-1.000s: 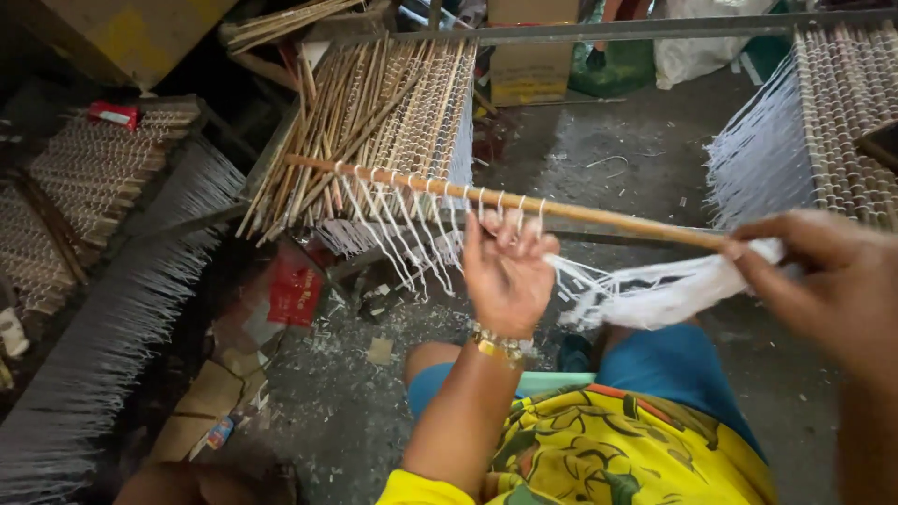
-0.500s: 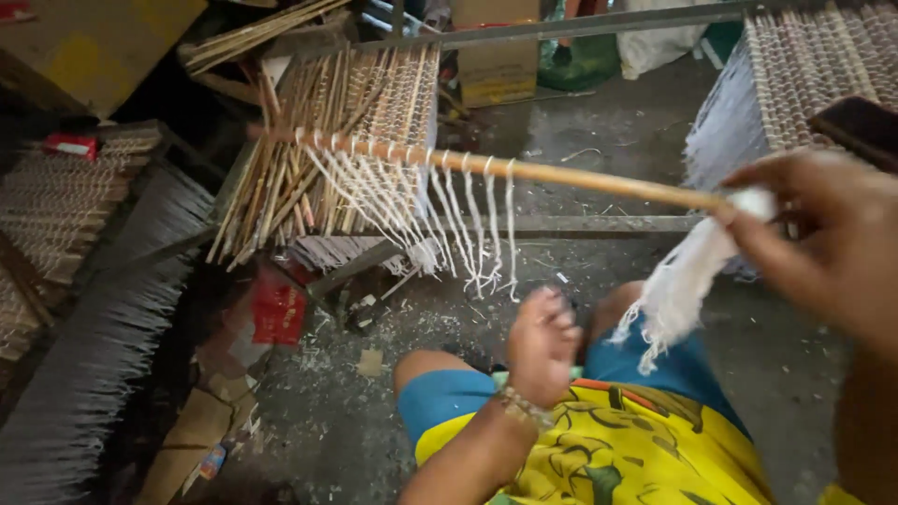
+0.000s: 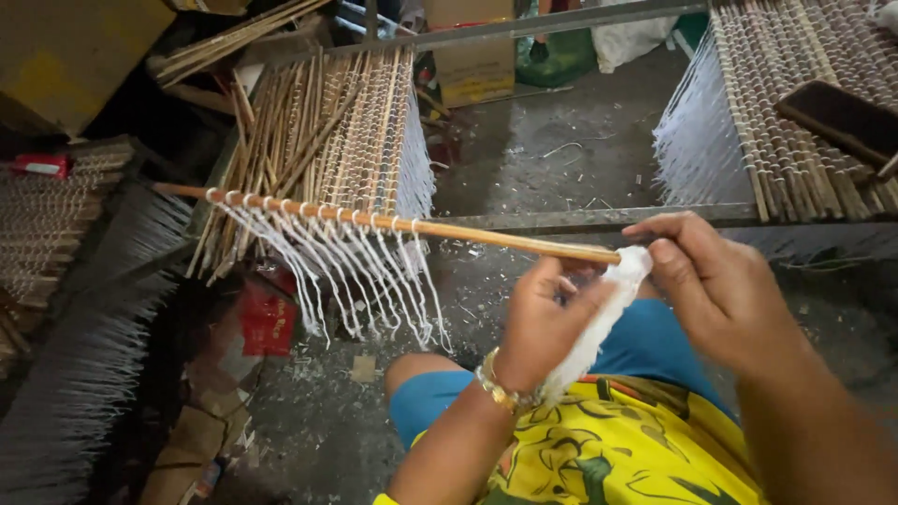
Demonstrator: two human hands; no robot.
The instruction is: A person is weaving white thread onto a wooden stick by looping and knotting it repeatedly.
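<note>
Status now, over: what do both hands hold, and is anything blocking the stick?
Left hand and right hand both pinch the white cord bundle at the stick end. Knotted cords hang along it. Nothing blocking.

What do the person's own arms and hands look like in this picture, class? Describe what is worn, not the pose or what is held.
Both forearms are bare, with no sleeves or gloves reaching them. The left hand has a gold-coloured bracelet around the wrist. The right hand shows no ring, watch or band in this view. The fingernails are short and unpainted.
</note>
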